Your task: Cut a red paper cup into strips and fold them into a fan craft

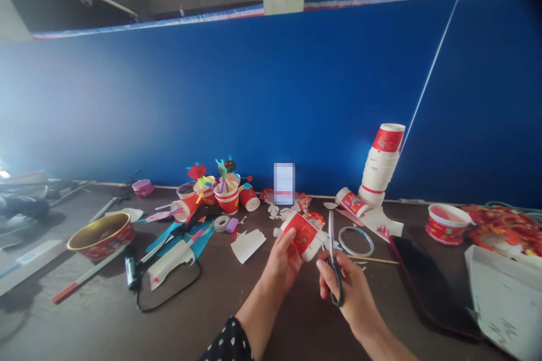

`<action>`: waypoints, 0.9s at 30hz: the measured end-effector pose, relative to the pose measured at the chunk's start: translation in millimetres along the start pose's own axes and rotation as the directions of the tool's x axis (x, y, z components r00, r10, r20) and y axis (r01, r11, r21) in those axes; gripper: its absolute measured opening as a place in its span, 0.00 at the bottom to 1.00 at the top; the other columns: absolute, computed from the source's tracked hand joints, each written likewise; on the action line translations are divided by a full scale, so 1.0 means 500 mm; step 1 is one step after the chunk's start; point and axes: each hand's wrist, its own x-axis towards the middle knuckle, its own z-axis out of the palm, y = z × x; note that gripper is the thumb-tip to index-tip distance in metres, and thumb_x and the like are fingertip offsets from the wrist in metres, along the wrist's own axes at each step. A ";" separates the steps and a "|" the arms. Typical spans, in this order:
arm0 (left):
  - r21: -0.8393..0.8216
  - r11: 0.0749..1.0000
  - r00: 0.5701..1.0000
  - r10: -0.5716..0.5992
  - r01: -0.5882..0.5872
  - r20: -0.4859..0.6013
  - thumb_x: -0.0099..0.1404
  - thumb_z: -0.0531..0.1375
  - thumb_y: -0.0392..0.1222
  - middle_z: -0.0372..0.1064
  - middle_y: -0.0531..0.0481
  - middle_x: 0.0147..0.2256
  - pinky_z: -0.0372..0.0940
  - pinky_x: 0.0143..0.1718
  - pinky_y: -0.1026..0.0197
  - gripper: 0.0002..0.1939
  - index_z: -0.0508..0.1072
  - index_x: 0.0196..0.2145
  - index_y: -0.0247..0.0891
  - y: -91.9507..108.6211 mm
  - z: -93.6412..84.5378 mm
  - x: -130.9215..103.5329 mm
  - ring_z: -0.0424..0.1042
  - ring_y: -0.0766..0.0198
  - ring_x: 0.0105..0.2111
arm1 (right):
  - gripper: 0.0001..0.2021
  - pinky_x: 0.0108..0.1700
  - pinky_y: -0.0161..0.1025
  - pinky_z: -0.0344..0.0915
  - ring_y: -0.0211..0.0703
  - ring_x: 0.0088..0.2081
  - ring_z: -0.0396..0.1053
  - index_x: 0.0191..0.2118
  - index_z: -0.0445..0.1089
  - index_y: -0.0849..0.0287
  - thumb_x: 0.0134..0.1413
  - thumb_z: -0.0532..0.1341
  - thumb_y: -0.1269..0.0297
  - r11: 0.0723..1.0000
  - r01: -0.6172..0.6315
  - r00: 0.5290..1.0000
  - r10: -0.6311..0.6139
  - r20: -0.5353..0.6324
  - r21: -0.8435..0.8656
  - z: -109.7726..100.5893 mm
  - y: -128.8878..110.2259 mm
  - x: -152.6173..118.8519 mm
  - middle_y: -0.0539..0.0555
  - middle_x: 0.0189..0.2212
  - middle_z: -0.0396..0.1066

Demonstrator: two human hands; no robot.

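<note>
Blue partition is standing across the back, behind a dark brown tabletop that is carrying scattered paper craft pieces. Left hand is gripping a red-and-white paper cup, tilted, thumb lying along its red side, just above the tabletop's middle. Right hand is holding black-handled scissors, blades pointing up and away, close together, just right of the cup; cannot tell whether they are touching it. Beyond the left hand, a phone-shaped panel, pixelated, is standing upright. Left of that hand, a torn white paper piece is lying near a purple block; farther left, a gold-lined red bowl is sitting among strips and tools. Just past the right hand, a pale ring is lying flat, with a thin wooden stick running on its near side. Beyond these, a printed red cup is resting on its side, beside a leaning stack of cups. Right of the right hand, a dark flat panel is lying next to white paper bearing dark marks.
</note>
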 end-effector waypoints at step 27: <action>0.151 0.984 0.991 0.110 -0.097 -0.081 0.56 0.63 0.46 0.68 0.44 0.45 0.69 0.35 0.56 0.29 0.59 0.54 0.47 0.050 -0.024 0.019 0.71 0.55 0.39 | 0.17 0.21 0.30 0.49 0.31 0.19 0.51 0.28 0.58 0.56 0.41 0.67 0.55 0.963 -0.023 0.983 0.071 0.168 -0.269 0.001 0.026 -0.005 0.40 0.16 0.54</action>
